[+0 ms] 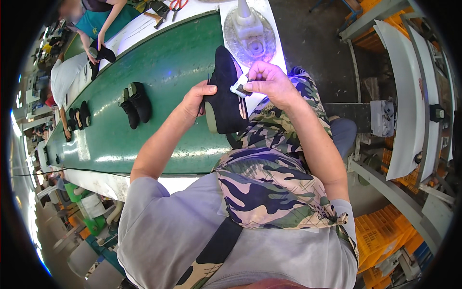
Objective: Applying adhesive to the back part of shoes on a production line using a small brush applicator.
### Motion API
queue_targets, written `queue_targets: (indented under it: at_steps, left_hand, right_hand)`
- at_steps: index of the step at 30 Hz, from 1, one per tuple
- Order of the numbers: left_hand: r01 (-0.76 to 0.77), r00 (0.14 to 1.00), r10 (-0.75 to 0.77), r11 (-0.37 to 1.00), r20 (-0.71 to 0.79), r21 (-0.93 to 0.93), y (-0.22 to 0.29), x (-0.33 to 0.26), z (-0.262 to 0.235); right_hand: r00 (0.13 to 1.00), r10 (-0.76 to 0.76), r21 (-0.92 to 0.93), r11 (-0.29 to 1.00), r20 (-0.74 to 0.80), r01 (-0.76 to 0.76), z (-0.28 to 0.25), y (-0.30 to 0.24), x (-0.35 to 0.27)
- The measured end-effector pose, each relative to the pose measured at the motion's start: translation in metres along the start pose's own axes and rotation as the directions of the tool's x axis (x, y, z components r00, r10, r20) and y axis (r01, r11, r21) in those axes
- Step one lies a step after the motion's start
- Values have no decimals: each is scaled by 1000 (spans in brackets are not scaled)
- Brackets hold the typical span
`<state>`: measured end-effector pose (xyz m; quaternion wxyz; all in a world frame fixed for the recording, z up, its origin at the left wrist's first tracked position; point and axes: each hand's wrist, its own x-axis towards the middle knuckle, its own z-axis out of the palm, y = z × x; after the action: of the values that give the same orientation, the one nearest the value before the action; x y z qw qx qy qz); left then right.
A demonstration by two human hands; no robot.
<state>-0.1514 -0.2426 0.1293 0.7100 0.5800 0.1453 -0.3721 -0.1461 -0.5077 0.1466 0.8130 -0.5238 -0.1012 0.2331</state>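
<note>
The left hand (198, 98) is curled around the side of a black suede shoe (225, 91), thumb on the upper and fingers wrapped behind it, holding the shoe up with its pale green sole edge turned toward the person. The right hand (269, 83) is closed in a pinch on a small white block (238, 86), its fingertips bunched tightly, and presses that block against the shoe's upper just beside the left thumb. The two hands are close together, with the shoe between them, held above a camouflage apron (269, 178) that covers the person's lap.

Beyond the hands lies a long green conveyor belt (163, 62). Out past the left hand, one pair of black shoes (135, 103) rests on the belt, two shoes side by side. Farther along in the same direction a second pair of dark shoes (79, 117) lies near the belt's edge. Just past the right hand sits one clear dome-shaped dispenser with a white top (249, 33) on a white sheet.

At the far end of the belt, another person's hands (96, 50) hold one more black shoe. Well off to the side of the right hand stand stacked orange crates (385, 236).
</note>
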Motion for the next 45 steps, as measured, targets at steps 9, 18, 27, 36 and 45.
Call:
queue_targets:
  at_steps: [9,18,27,36,45]
  left_hand:
    - [122,992,-120,963,26,-239,-10,4,5]
    - [162,986,-116,838,121,-521,-25,3,22]
    - [211,966,-48,712,254,-670,-41,-8,30]
    - [157,985,-54,665,163,-730,-66,-7,26]
    - [139,988,-21,564,154,-814,-80,-8,29]
  right_hand:
    - [997,-7,-7,1000,75,7,1,-8,-6]
    - [978,-46,-144,987,203,76,0,-20,-9]
    - [923,-192,-374,872,333,317,-5,-37,-10]
    - [899,-270,-444,797,344,409,-4,-43,-17]
    - [909,-284,-370,844,306,388,-5,-32,-26]
